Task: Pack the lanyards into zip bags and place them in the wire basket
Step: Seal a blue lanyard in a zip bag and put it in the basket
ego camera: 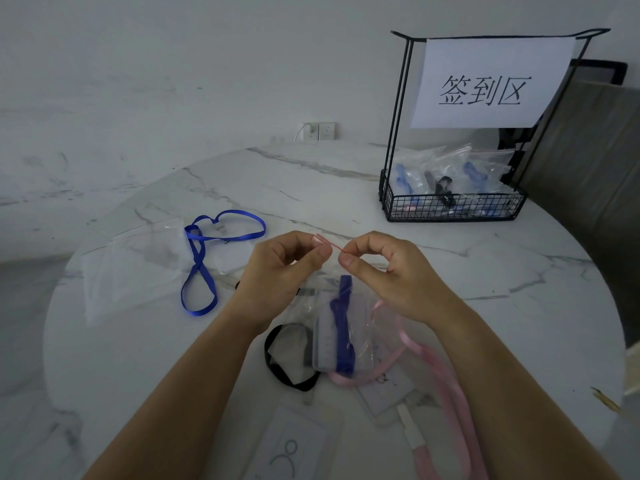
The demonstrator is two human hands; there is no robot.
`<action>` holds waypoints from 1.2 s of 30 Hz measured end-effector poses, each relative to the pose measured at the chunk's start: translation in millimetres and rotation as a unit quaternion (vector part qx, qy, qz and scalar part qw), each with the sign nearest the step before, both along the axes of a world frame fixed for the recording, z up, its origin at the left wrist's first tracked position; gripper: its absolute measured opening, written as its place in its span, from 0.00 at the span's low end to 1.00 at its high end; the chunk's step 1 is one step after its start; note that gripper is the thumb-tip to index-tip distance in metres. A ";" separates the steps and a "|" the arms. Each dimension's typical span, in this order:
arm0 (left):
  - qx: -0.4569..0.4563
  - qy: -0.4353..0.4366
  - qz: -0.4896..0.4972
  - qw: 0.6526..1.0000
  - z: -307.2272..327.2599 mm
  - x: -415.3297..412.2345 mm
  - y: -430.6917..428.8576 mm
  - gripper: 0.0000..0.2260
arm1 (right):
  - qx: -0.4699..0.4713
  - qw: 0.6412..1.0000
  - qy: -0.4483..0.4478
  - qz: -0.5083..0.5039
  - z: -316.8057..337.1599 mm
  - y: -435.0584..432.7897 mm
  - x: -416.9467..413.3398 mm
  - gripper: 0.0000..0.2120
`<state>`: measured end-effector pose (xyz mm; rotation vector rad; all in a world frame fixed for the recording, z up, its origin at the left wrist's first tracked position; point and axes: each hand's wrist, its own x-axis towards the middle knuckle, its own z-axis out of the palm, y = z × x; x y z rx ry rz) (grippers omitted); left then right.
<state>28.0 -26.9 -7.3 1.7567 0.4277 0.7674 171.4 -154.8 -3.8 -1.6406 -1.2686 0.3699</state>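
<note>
While the left hand and right hand each pinched the red-lined mouth of the zip bag between thumb and forefinger, it hung over the near side of the table, a blue lanyard inside; the wire basket stood by the far right edge.

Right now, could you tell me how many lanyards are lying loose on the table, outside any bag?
3: a blue lanyard at the left, a black lanyard partly under the held zip bag, and a pink lanyard trailing right of it. More may be hidden.
</note>
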 end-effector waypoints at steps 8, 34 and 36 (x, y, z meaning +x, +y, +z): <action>0.005 0.001 0.003 1.000 0.0 -0.6 0.5 0.04 | -0.014 1.000 -0.007 0.003 -3.0 1.5 1.6 0.02; -0.103 -0.096 0.005 0.990 4.6 -1.9 0.8 0.13 | 0.023 0.999 0.042 -0.013 -3.1 1.8 6.6 0.01; -0.084 -0.078 0.001 0.993 4.2 -1.4 0.1 0.15 | 0.020 0.999 0.038 -0.006 -3.9 2.3 3.9 0.02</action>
